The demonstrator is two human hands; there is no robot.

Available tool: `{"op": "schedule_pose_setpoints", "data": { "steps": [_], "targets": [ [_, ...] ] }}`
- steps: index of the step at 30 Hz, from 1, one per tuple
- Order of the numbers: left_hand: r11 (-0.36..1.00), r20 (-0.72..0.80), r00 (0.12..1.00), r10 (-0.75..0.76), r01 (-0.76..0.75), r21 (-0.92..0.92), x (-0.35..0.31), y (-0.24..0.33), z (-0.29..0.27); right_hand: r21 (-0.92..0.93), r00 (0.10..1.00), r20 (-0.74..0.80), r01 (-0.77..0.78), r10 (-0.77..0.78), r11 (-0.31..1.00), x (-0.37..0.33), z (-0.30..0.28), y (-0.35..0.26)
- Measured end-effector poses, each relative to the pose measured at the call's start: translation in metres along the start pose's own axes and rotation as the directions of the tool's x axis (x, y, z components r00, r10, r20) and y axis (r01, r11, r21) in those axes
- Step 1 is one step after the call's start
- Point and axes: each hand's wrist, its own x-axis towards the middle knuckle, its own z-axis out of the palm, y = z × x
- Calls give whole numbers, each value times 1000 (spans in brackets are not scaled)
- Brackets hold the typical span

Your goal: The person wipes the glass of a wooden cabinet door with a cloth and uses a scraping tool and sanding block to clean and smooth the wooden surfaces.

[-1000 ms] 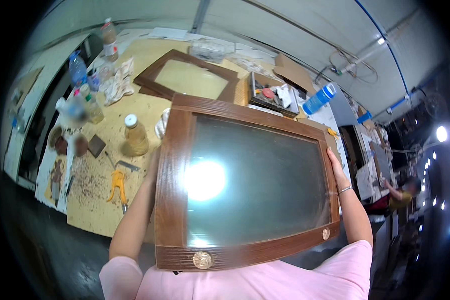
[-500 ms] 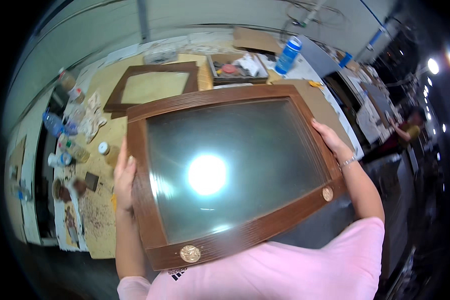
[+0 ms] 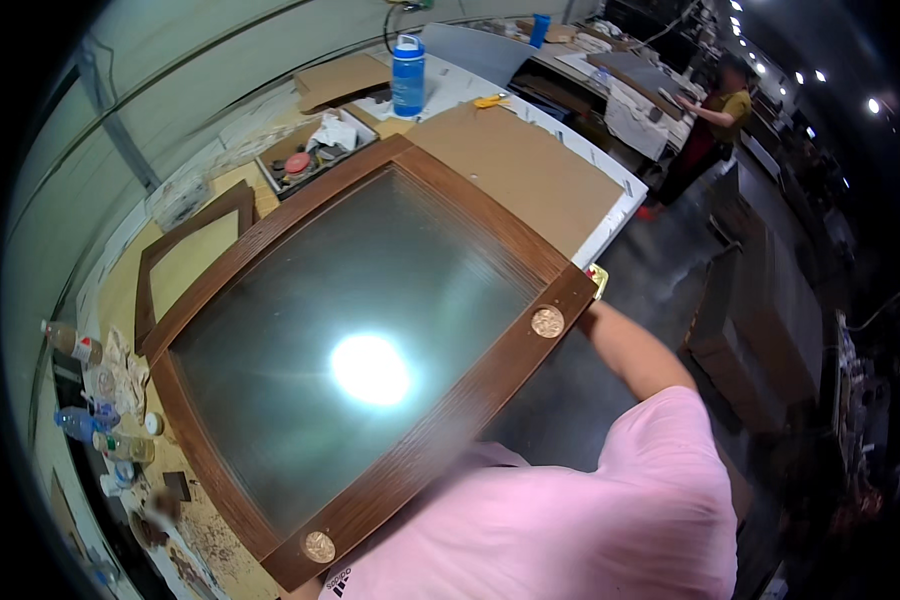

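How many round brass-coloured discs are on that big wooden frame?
2, both on the near rail of the glazed wooden frame: one disc at its right corner, another disc at its left corner. Others could sit out of sight.

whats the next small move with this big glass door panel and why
Probably lower the wood-framed glass panel flat onto the bare brown sheet on the workbench. The panel is held up over the bench, and both hands are hidden behind its frame, so the grip cannot be checked. That sheet looks clear, while the smaller frame and the bottles crowd the left side.
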Motion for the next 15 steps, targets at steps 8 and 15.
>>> {"op": "schedule_pose_setpoints", "data": {
  "steps": [8, 15],
  "targets": [
    [964, -133, 962, -240, 252, 83, -8, -53, -4, 91, 989, -137, -38, 50, 995, 9, -35, 84],
    [931, -157, 935, -319, 340, 129, -5, -74, 14, 24, 971, -232, -50, 54, 998, 43, -42, 118]
  ]
}}
